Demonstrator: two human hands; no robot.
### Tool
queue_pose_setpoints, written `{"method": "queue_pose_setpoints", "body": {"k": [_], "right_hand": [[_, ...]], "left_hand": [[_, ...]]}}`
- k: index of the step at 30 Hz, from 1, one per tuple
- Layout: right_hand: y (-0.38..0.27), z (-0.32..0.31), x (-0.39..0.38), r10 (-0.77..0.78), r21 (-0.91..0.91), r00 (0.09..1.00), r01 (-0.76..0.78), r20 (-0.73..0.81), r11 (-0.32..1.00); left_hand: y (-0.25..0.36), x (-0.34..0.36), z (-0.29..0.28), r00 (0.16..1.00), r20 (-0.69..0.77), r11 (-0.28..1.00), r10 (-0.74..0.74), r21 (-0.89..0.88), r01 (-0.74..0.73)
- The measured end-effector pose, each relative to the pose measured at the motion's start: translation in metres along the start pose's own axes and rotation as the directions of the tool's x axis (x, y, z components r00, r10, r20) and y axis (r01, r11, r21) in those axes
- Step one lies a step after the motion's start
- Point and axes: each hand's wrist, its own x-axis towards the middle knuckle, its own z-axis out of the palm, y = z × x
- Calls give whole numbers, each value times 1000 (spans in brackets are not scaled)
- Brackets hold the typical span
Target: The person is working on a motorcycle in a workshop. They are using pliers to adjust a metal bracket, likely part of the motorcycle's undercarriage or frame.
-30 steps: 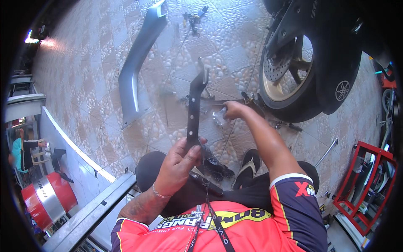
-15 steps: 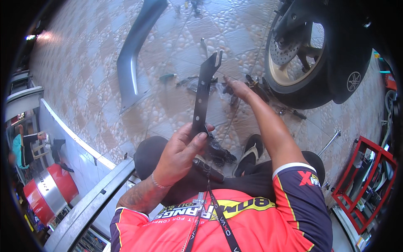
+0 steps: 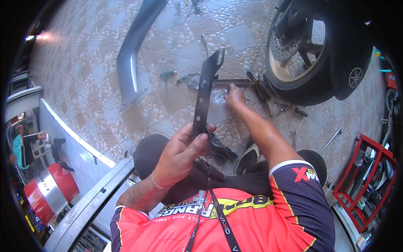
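My left hand (image 3: 180, 153) grips the lower end of a long black metal bracket (image 3: 204, 90) and holds it upright over the tiled floor; its forked top points away from me. My right hand (image 3: 235, 95) reaches down to the floor, fingers on a small clear plastic bag (image 3: 218, 97) lying among loose tools. Whether the fingers have closed on the bag is hidden by the hand itself.
A motorcycle's wheel (image 3: 294, 54) with a brake disc stands at the upper right. A grey body panel (image 3: 132, 50) lies on the tiles at upper left. Screwdrivers (image 3: 260, 86) and a green-handled tool (image 3: 168, 74) lie near the bag. A red rack (image 3: 365, 180) stands at right.
The view has shifted downward and closer. My left hand keeps hold of the bracket. My right hand has stayed at the bag on the floor.
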Motion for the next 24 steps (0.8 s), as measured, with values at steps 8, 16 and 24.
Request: {"method": "queue_pose_setpoints", "body": {"k": [8,16,24], "right_hand": [[30,-17,25,-156,81,983,149,96,986],[34,-25,33,-231,138,955,208,187,968],[21,-37,30,-310,83,946,303,93,949]], "left_hand": [[-2,-3,2,1000,-10,1000,-8,23,8],[-2,-4,-2,998,57,1000,-26,-1,26],[-3,-4,0,999,36,999,-20,-29,21]]}}
